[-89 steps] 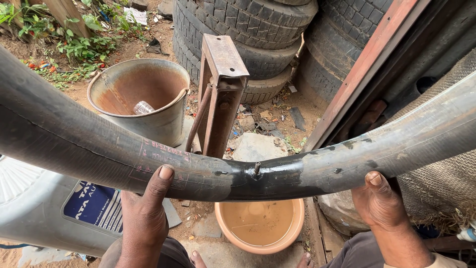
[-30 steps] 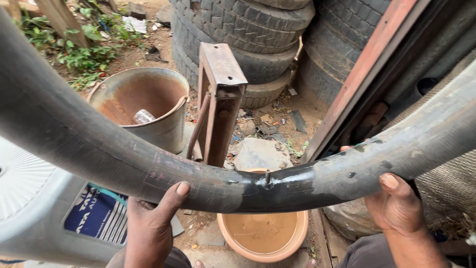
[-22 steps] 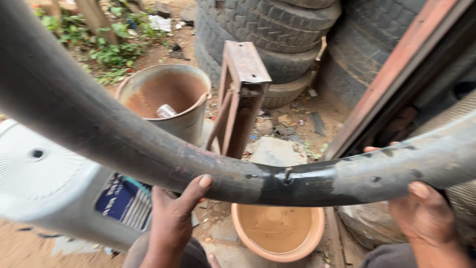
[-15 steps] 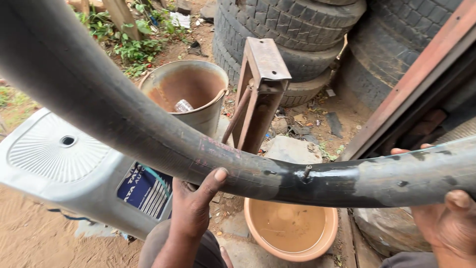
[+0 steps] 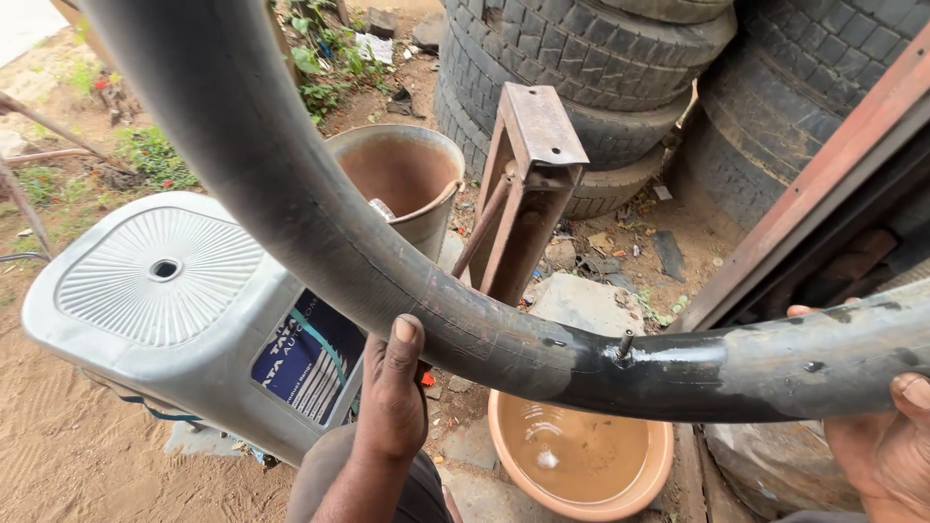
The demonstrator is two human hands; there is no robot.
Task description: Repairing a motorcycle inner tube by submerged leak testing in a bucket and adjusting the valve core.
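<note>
A large black rubber inner tube arcs across the view from upper left to right, with a small metal valve stem sticking out of its wet, shiny stretch. My left hand grips the tube from below, thumb up against it, just left of the valve. My right hand holds the tube at the right edge, partly cut off. Below the valve sits an orange basin of muddy water.
A grey plastic casing lies at left on sandy ground. Behind the tube are a rusty metal bucket, a rusty steel stand and stacked truck tyres. A rusty beam slants at right.
The tube has been fed to the right through my hands, bringing the valve farther right. The view has shifted left, showing more of the grey casing.
</note>
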